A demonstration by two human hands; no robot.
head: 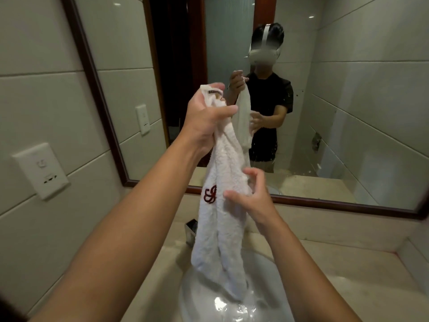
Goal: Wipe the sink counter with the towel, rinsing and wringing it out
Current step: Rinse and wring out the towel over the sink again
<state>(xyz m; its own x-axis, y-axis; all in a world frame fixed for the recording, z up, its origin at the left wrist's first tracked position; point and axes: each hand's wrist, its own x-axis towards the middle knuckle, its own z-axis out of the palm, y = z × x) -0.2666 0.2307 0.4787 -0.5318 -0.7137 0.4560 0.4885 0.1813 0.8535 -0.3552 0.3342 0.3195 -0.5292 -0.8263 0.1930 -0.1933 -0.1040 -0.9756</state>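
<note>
Far left: tiled wall (46, 108) with a white socket plate (41, 170); second, smaller plate (142, 119) further along near the mirror frame.

Left hand (204, 122) raised high, grip clamped on top end of towel (226, 182), fingers and thumb curled round the bunched cloth. Towel white, terry, hanging full length from that hand straight down over the sink (209, 298). Dark red monogram (210, 194) on towel about halfway down, left side. Woven label visible at top edge by the left fingers. Lower end of towel reaching into the basin; touching the wet bottom or just above it, cannot tell. Glare and water on basin bottom.

Small metal holder (190, 231) on bench behind the towel's left edge, mostly hidden.

Right hand (249, 196) lower, at towel mid-height on its right edge. Grip apart: fingers loosely curved, thumb and fingertips spread, at the cloth's edge but not closed round it.

Bench (343, 259) pale stone, running round the sink and off to the right, low upstand at the back below the mirror.

Mirror (336, 101) in dark wood frame filling upper centre and right. Reflected in it: person in dark short-sleeved shirt wearing a white headset, both hands on the same hanging towel; dark door frame behind. Droplet specks on the glass at lower centre
</note>
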